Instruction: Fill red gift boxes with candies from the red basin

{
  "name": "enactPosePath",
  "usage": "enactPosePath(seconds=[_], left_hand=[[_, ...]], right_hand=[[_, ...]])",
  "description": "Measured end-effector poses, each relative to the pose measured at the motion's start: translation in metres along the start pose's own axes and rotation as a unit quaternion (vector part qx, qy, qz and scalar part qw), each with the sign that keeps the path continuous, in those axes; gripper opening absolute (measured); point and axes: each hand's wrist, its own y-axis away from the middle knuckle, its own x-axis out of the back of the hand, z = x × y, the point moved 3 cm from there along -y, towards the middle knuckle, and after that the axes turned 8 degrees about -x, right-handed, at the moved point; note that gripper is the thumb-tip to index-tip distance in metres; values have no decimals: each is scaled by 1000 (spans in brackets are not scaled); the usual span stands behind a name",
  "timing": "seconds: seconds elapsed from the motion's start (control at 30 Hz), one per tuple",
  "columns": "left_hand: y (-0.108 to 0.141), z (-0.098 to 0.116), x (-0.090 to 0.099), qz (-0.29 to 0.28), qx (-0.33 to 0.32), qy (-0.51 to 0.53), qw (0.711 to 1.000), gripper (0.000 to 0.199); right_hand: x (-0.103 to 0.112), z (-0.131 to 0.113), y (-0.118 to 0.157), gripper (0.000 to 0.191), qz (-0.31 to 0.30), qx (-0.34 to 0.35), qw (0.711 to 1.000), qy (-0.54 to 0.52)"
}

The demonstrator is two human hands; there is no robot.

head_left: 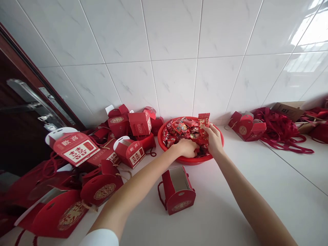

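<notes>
Wrapped candies in shiny red packets [180, 125] fill a red plastic basket [192, 160] that stands against the wall. My left hand [188, 148] reaches down into the basket with curled fingers; the fingertips are partly hidden among the wrappers, and what they grip cannot be made out. Over the basket's right side, my right hand [214, 137] pinches an upright red candy packet [204, 123] with gold characters. In front of the basket, on the white counter, stands a red gift box [180, 196] with its top open and a red cord handle at its side.
Several red gift boxes [77, 150] are heaped on the left, beside a dark door with a metal handle [33, 99]. On the right are another red box [247, 128], a tangle of red ribbon [278, 126] and a brown carton [288, 110]. White tiles [174, 85] cover the wall behind.
</notes>
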Motion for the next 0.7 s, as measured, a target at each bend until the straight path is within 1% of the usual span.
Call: enactPosePath(seconds=[0.13,0.3,0.4,0.57,0.7], left_hand=[[-1,-2,2,-17,-6,-2,1000,25],[-3,-1,5,-28,16,-5,999,27],[-3,-1,5,-25,20,-5,999,26],[3,-8,5,14,1,23,1000,23],[10,-18,2,69,-9,74,995,21]], right_hand=[[-1,-2,1,15,-1,-2,1000,4],[-2,-3,3,11,-8,-7,1000,0],[-2,-2,2,11,-8,-7,1000,-12],[-1,-2,1,12,-3,0,1000,-16],[-1,-2,1,13,2,-6,1000,-21]])
